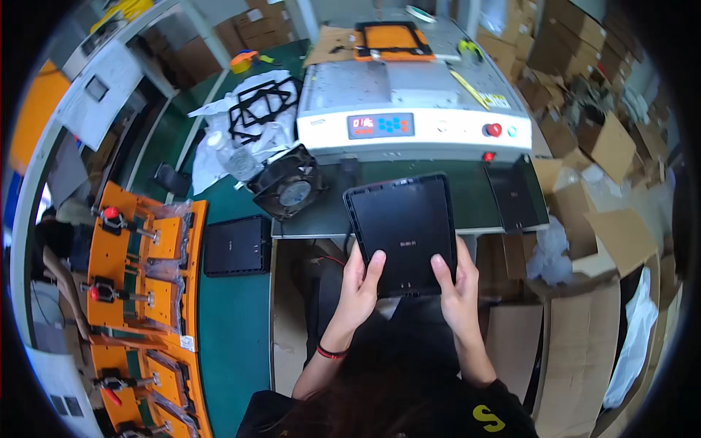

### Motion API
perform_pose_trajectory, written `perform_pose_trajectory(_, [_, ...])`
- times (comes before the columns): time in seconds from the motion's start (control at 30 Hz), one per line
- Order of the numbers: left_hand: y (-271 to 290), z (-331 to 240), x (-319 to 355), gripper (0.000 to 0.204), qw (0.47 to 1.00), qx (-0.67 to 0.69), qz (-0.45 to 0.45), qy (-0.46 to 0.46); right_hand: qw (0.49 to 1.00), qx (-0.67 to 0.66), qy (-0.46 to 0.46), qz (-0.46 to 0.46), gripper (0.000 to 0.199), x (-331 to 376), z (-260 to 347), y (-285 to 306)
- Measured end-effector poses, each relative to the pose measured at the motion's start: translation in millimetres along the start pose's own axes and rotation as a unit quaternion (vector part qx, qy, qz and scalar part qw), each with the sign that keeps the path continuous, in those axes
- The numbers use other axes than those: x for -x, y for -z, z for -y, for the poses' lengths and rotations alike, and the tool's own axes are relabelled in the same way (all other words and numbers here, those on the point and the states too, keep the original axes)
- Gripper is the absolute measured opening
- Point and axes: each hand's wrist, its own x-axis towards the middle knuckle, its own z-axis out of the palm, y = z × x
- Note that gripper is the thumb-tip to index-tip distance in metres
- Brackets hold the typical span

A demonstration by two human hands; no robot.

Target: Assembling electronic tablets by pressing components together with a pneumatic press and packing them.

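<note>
A flat black rectangular device housing (403, 219), with raised edges and a small printed mark, is held up in front of me, slightly tilted. My left hand (359, 286) grips its lower left edge, thumb on the face and fingers behind. On the opposite edge, my right hand (458, 283) has the same kind of hold. Similar black housings (237, 247) lie on the green table to the left. Another thin black panel (515, 196) lies at the bench's right end.
Beyond the housing stands a white machine (325, 131) with a display and red button. A black fan (290, 186) sits at its left, near black frames (261, 108) on plastic. Orange clamp fixtures (169, 237) line the left; cardboard boxes (580, 328) crowd the right. Another person's arm (64, 281) shows far left.
</note>
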Motion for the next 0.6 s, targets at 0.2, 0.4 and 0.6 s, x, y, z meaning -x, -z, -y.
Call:
perform_pose_trajectory(0.2, [41, -51, 8, 0.033, 0.985, 0.077, -0.134, -0.076, 0.967, -0.061, -0.077, 0.234, 0.043, -22, 12, -23])
perform_pose_trajectory(0.4, [66, -82, 42, 0.032, 0.993, -0.050, -0.087, -0.057, 0.920, -0.097, -0.029, 0.378, 0.049, -75, 11, -89])
perform_pose_trajectory(0.6, [72, -95, 98, 0.032, 0.937, -0.063, -0.322, -0.116, 0.858, -0.119, 0.022, 0.499, 0.047, -57, 1, -163])
